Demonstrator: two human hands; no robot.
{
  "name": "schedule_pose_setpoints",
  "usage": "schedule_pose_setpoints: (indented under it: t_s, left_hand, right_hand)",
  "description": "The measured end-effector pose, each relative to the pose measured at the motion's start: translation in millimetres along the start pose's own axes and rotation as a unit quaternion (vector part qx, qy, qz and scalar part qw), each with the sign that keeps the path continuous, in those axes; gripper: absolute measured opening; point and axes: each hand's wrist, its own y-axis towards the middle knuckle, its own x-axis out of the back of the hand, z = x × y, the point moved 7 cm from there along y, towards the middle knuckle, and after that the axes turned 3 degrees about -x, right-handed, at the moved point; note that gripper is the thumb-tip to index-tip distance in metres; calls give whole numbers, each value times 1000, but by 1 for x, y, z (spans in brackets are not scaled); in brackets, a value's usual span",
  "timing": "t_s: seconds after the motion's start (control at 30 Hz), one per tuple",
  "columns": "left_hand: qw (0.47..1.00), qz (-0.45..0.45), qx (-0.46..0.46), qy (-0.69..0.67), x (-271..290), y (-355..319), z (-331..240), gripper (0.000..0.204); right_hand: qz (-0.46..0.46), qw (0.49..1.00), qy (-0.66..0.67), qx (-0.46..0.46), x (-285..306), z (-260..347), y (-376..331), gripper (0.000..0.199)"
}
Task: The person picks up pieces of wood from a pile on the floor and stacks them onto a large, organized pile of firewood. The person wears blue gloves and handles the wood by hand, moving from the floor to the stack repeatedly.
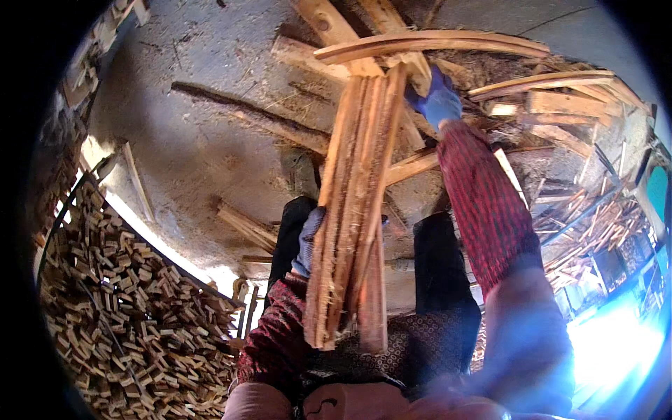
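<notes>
A stack of long rough wooden slats (357,168) lies lengthwise in front of me, its near end over my lap. My left hand (308,238), in a grey glove, is wrapped round the stack from the left; a bit of the glove shows at its right edge. At the far end, my right hand (437,98), in a blue glove, is closed at the end of a wooden board (420,68); some fingers are hidden behind the wood. A long curved slat (434,43) lies across the boards just beyond.
More boards and bark-edged offcuts (567,105) lie heaped at the far right. A dark bark strip (252,115) rests on the concrete floor (210,42). At the lower left is a large heap of short wood blocks (133,322). Thin scraps (595,234) are piled at right.
</notes>
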Motion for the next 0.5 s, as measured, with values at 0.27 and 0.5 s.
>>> schedule_pose_setpoints:
  t_s: [0.27, 0.5]
  left_hand:
    - [998, -43, 15, 37, -54, -26, -7, 56]
    - [977, -25, -23, 209, -119, -168, 12, 56]
  right_hand:
    - [32, 988, -145, 42, 25, 32, 21, 98]
    - [366, 885, 285, -32, 94, 23, -173, 36]
